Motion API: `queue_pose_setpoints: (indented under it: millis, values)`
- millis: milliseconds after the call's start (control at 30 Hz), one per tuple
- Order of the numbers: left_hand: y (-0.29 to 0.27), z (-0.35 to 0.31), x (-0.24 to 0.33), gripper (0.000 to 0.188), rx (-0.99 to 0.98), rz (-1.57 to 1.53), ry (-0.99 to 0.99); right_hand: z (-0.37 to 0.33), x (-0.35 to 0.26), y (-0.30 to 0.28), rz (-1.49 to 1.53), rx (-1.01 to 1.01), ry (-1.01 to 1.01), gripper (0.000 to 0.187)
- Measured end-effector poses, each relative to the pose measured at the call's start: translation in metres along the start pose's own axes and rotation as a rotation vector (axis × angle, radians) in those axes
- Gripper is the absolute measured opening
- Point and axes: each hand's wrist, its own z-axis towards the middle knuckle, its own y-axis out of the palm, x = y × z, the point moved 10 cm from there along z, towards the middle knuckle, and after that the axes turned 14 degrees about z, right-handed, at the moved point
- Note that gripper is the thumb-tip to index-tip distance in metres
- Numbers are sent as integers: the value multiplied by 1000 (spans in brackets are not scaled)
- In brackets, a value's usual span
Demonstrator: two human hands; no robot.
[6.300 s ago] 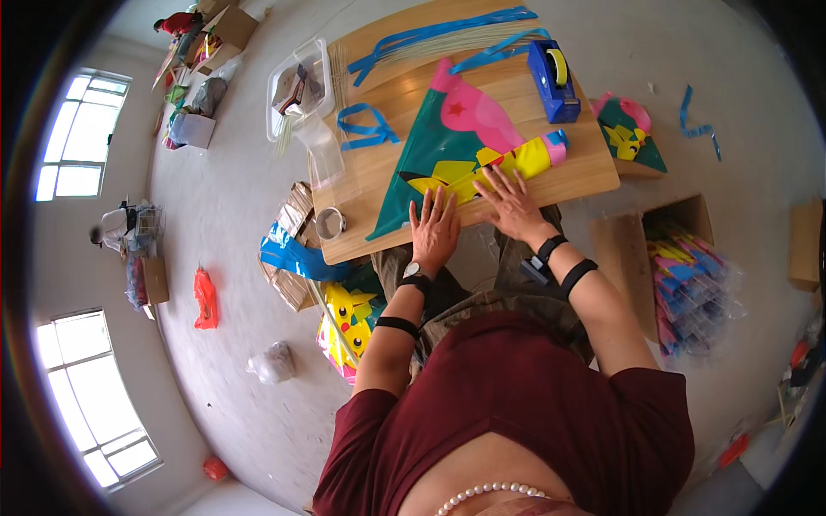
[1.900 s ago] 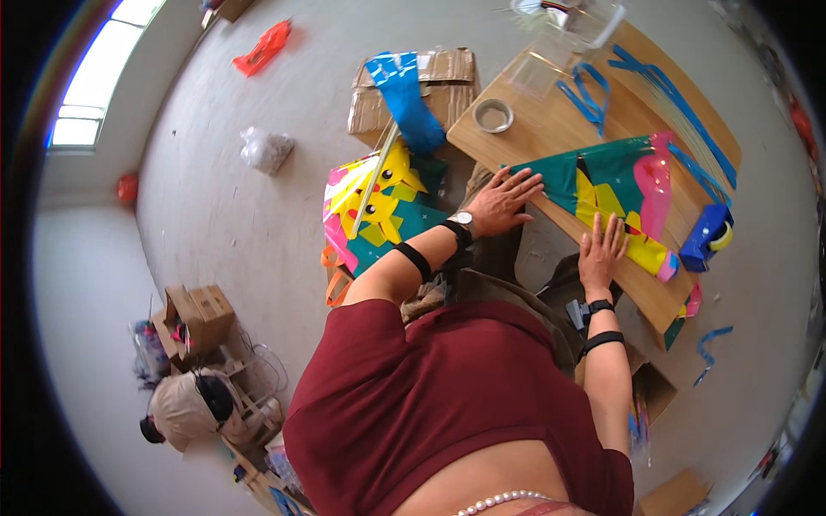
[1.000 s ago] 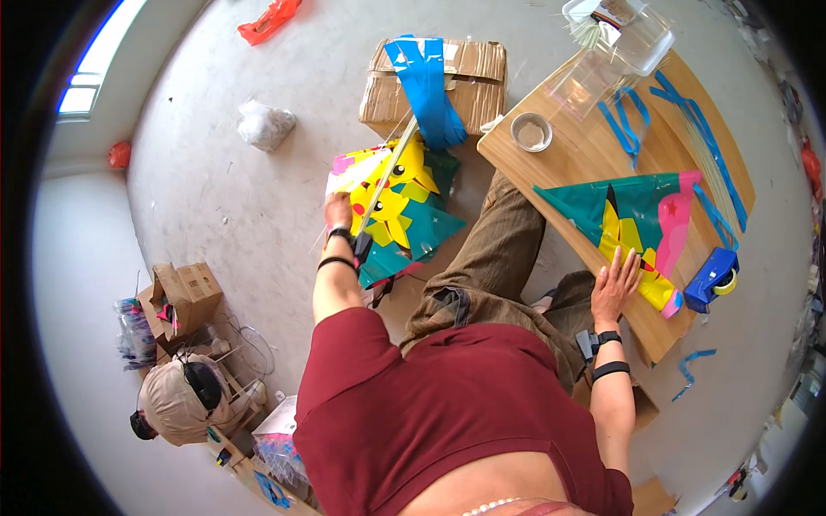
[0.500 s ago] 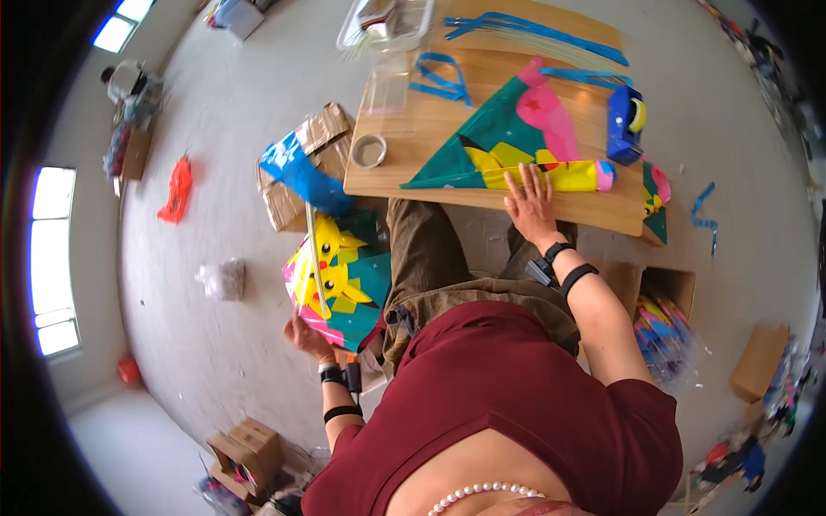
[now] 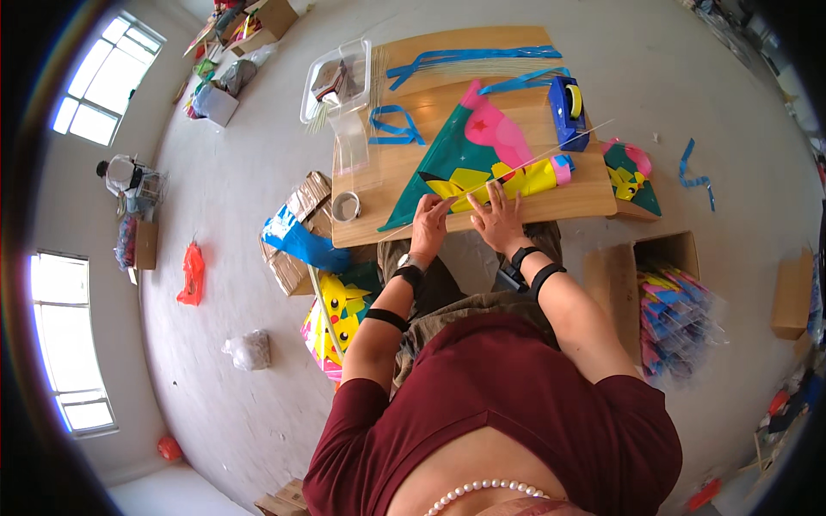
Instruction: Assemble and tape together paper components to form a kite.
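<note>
A kite (image 5: pixel 445 146) of green, pink and yellow plastic lies on the wooden table, its near side rolled into a yellow tube (image 5: pixel 538 179) with a pink and blue end. Across it runs a thin pale rod (image 5: pixel 576 141), slanting from the table's front edge up to the right. My left hand (image 5: pixel 430 225) is closed on this rod near the kite's lower left part. Just right of it, my right hand (image 5: pixel 501 225) rests against the rolled edge with fingers spread. The rod passes by its fingertips; whether they touch it is unclear.
On the table (image 5: pixel 379 181) are a tape roll (image 5: pixel 346 207), blue strips (image 5: pixel 473 55), a blue tape dispenser (image 5: pixel 566 112) and a clear plastic bin (image 5: pixel 334 82). More printed kites (image 5: pixel 337 314) hang at my left. An open carton (image 5: pixel 613 292) with packaged goods stands at my right.
My left hand has come up from the hanging kites at the left onto the table and now holds the thin rod. My right hand has shifted left along the roll. The view has shifted.
</note>
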Motion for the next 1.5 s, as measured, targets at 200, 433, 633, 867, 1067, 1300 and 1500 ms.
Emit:
queue_pose_setpoints:
  millis: [200, 433, 633, 867, 1067, 1300, 1500]
  values:
    - [26, 8, -4, 29, -29, 48, 119, 0, 4, 2, -34, 2, 33, 55]
    - [39, 11, -19, 37, -65, 93, 92, 1, 6, 2, 22, -14, 66, 61]
    - [37, 3, -34, 39, -87, 200, 139, 3, 3, 5, 63, -7, 39, 58]
    - [36, -4, -32, 40, -128, 292, 151, -1, 4, 1, 3, 71, -39, 56]
    - [35, -7, -25, 44, -190, 342, 162, -1, 1, 4, -31, 62, -73, 59]
    - [28, -10, -37, 45, -174, 356, 210, 1, 2, 6, -1, 44, -56, 57]
    - [17, -15, -45, 46, -185, 379, 240, 0, 4, 5, 4, 35, -36, 56]
